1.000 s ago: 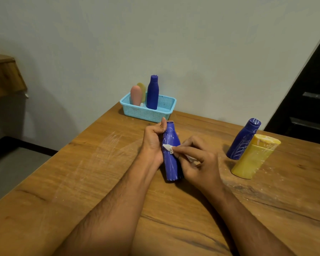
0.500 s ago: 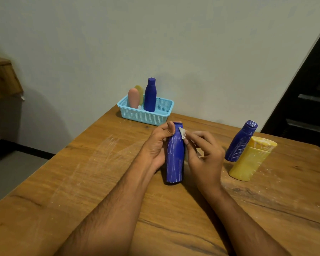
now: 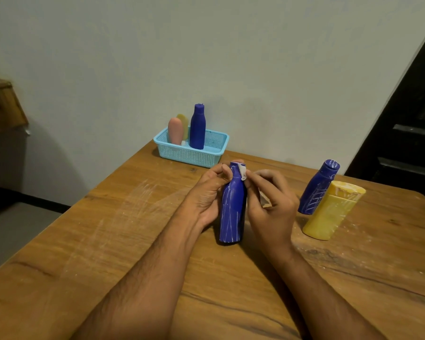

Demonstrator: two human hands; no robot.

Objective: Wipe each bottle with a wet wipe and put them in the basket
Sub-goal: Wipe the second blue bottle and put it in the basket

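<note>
Blue bottle [image 3: 232, 212] stands upright on the wooden table [image 3: 108, 241], roughly mid-scene, base on the wood. Dark blue plastic, narrow neck, flat cap; body is covered in thin white streaks running mostly lengthwise.

Left hand [image 3: 206, 195] grips the bottle from the left, fingers curled round the neck just under the cap. Right hand [image 3: 271, 200] pinches a small white wet wipe [image 3: 242, 172] against the right side of the neck near the cap; more of the wipe seems bunched in the palm, can't tell how much.

Right of the hands, near each other: a second blue bottle [image 3: 317, 190], same white scribble marks on body and cap, and just in front of it a yellow bottle [image 3: 331, 212] with white smears on top. Whether those two touch is unclear.

Far side, against the wall: light blue mesh basket [image 3: 194, 155] on the table. In it, upright: a clean-looking blue bottle [image 3: 198, 127], a pink bottle [image 3: 175, 131], a pale yellow bottle [image 3: 184, 122] behind the pink.
</note>
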